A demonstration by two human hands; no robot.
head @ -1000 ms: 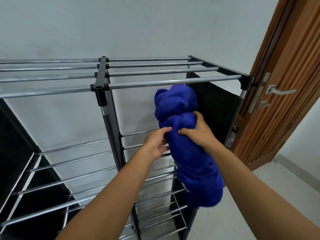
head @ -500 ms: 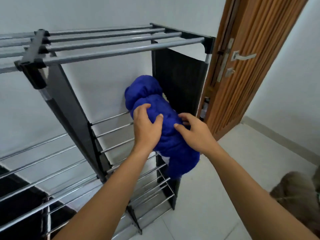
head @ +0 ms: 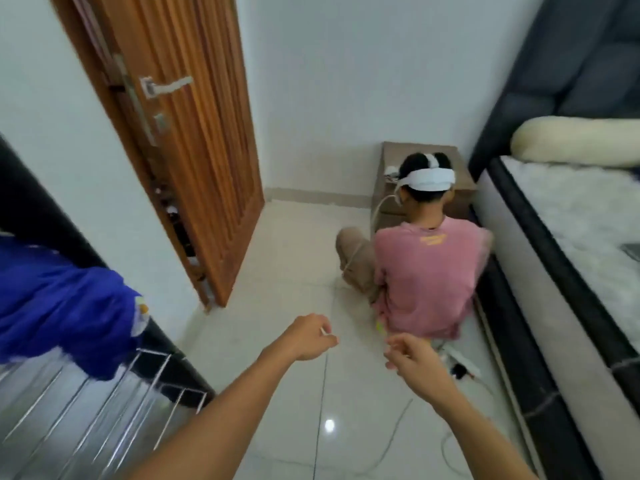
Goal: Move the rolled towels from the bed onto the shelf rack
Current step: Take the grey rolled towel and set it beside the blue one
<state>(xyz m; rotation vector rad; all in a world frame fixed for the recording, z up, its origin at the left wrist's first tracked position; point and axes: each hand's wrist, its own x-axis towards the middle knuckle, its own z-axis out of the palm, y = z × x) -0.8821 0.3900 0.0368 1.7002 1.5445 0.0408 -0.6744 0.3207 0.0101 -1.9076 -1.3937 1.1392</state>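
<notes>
The blue rolled towel (head: 59,306) lies on the metal bars of the shelf rack (head: 104,410) at the far left, touched by neither hand. My left hand (head: 308,337) hangs over the floor to the right of the rack, fingers loosely curled, holding nothing. My right hand (head: 412,355) is beside it, also loosely curled and holding nothing. The bed (head: 585,230) with its white fluffy cover runs along the right edge. No other rolled towel shows on the visible part of the bed.
A person in a pink shirt (head: 426,271) sits on the floor with their back to me, between me and a small bedside cabinet (head: 419,154). A wooden door (head: 180,140) stands open at left. A power strip and cables (head: 460,365) lie by the bed base. A cream bolster (head: 575,140) rests on the bed.
Both hands have let go of the blue towel, which now rests on the rack. The view has swung right from the rack toward the floor and the bed.
</notes>
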